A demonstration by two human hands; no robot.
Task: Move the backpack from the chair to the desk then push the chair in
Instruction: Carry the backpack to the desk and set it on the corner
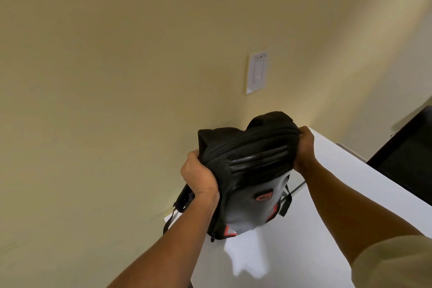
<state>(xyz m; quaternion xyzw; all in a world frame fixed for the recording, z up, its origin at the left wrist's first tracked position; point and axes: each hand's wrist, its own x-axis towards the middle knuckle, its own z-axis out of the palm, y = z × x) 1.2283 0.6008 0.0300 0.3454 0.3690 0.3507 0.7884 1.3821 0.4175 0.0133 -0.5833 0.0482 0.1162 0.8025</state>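
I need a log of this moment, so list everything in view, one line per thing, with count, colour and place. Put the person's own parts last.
backpack: one, black and grey with red accents, standing on the desk near the wall, held at both sides.
desk: one, white, lower right, against the wall.
wall: one, beige, filling the upper and left frame.
paper notice: one, white, fixed to the wall above the backpack; print too small to read.
dark object: one, black, right edge beyond the desk; cannot tell what it is.
left hand: one, gripping the backpack's left side.
right hand: one, gripping the backpack's right side.
sleeve: one, beige, bottom right corner.
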